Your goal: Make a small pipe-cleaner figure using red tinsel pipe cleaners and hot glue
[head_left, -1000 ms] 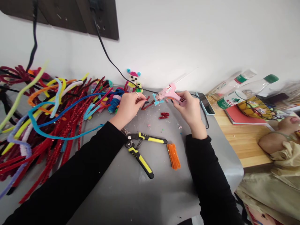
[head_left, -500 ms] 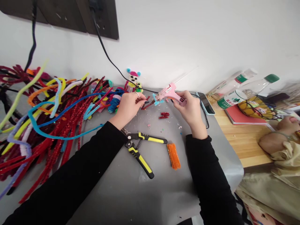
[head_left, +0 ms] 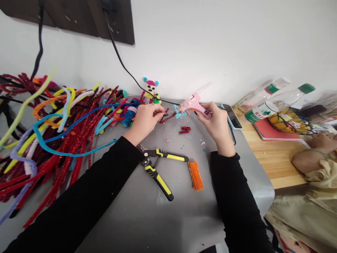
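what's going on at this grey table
A person in black sleeves is holding a pink glue gun in the right hand, its front end pointed toward a bent red glittery strip pinched in the left hand. Whether the tip touches the strip is too small to tell. Short red pieces lie just below, with open pliers and an orange bundle nearer the person.

Prob. a craft wkspace, w/ pipe cleaners (head_left: 75,149) & pliers (head_left: 152,171) on grey tbl (head_left: 126,207), plus glue gun (head_left: 195,103).
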{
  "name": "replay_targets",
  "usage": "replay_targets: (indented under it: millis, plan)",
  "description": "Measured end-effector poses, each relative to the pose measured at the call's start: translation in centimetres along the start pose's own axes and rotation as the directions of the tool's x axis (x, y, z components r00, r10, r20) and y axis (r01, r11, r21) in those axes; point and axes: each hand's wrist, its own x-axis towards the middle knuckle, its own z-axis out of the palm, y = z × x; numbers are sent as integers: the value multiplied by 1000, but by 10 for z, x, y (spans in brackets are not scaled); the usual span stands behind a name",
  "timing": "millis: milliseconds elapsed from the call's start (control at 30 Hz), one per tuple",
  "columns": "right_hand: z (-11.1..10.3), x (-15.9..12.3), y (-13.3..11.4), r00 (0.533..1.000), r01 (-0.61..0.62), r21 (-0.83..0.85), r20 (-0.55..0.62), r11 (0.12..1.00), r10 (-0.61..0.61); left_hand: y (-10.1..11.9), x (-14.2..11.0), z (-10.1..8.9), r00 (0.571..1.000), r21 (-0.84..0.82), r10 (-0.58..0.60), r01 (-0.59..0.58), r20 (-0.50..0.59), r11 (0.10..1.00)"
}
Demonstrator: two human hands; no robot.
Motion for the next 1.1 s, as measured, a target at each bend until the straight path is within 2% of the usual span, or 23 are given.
replay_targets:
  millis: [1100]
  plan:
    - [-6, -1, 7, 997, -31, 26, -67, 999, 32, 0, 0, -1, 1000, -5, 1, -1, 3, 1000]
